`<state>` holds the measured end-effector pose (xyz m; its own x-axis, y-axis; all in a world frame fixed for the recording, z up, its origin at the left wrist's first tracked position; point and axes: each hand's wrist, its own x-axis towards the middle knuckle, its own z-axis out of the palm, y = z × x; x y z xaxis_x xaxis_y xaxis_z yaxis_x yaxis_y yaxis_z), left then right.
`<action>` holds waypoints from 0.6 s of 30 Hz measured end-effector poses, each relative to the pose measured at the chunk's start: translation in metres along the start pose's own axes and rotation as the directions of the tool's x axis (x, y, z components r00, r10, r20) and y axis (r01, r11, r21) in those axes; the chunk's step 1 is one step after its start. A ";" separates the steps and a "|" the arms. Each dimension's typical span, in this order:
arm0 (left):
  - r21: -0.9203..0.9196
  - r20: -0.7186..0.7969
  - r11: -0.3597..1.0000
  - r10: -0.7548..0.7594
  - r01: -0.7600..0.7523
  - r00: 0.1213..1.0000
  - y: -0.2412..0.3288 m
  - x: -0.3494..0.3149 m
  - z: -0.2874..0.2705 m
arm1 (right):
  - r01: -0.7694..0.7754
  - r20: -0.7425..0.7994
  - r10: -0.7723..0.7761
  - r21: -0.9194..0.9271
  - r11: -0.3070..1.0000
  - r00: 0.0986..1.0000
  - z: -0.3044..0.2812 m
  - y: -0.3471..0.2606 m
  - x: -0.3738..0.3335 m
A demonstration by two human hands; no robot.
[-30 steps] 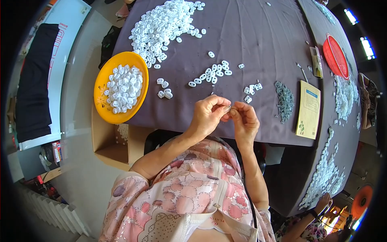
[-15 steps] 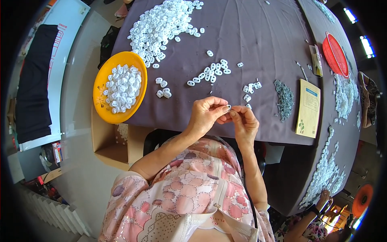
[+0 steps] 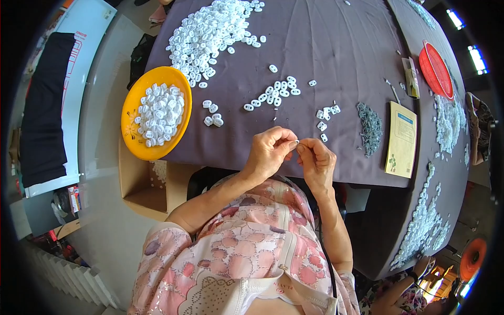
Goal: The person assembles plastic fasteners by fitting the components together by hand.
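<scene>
At the near edge of the table, my left hand [image 3: 270, 155] and my right hand [image 3: 317, 164] meet, fingertips pinched together. Between them is a small white plastic piece [image 3: 297, 141], mostly hidden by the fingers. Beyond my hands lies a loose group of white oval two-holed plastic pieces [image 3: 273, 93]. A few similar white pieces [image 3: 322, 126] lie past my right hand, and a small cluster [image 3: 213, 121] lies to the left. Farther right is a heap of small grey-green parts [image 3: 370, 129].
A yellow plate [image 3: 129, 118] of white pieces sits at the table's left edge, near a large white heap [image 3: 210, 37]. To the right are a tan booklet [image 3: 401, 140] and a red basket [image 3: 437, 71]. A cardboard box [image 3: 144, 194] stands below; another person's hand [image 3: 422, 266] shows lower right.
My right hand's fingers have shifted slightly and turned at the pinch. The white piece shows less now than before. The things on the table look unmoved.
</scene>
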<state>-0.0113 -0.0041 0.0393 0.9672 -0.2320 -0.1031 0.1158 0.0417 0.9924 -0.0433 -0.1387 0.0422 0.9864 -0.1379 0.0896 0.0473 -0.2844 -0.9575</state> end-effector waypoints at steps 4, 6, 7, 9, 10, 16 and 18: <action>0.158 0.046 0.969 0.182 -0.187 0.982 -0.004 0.001 -0.004 | -0.240 0.072 0.231 0.156 0.958 0.970 -0.001 0.001 -0.001; 0.226 0.066 0.934 0.270 -0.278 0.961 -0.006 0.003 -0.005 | -0.311 0.110 0.293 0.234 0.921 0.950 -0.003 0.004 0.001; 0.226 0.065 0.933 0.271 -0.279 0.960 -0.008 0.003 -0.004 | -0.354 0.147 0.325 0.266 0.897 0.934 -0.004 0.006 0.002; 0.090 0.006 0.984 0.154 -0.154 0.988 -0.011 0.003 -0.001 | -0.397 0.187 0.355 0.295 0.869 0.916 -0.003 0.007 0.004; 0.091 0.007 0.984 0.154 -0.154 0.988 -0.011 0.004 0.000 | -0.388 0.167 0.350 0.366 0.846 0.922 0.000 0.006 0.004; -0.213 -0.027 0.973 -0.100 0.092 0.995 -0.015 0.009 -0.003 | -0.365 0.094 0.365 0.461 0.809 0.926 0.002 0.016 -0.003; -0.241 -0.018 0.964 -0.123 0.115 0.992 -0.015 0.011 -0.003 | -0.363 0.079 0.370 0.463 0.809 0.926 0.000 0.022 -0.007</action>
<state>-0.0020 -0.0038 0.0231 0.9495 -0.2177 -0.2261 0.2778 0.2479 0.9281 -0.0489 -0.1441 0.0203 0.9430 -0.1582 -0.2928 -0.2465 0.2594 -0.9338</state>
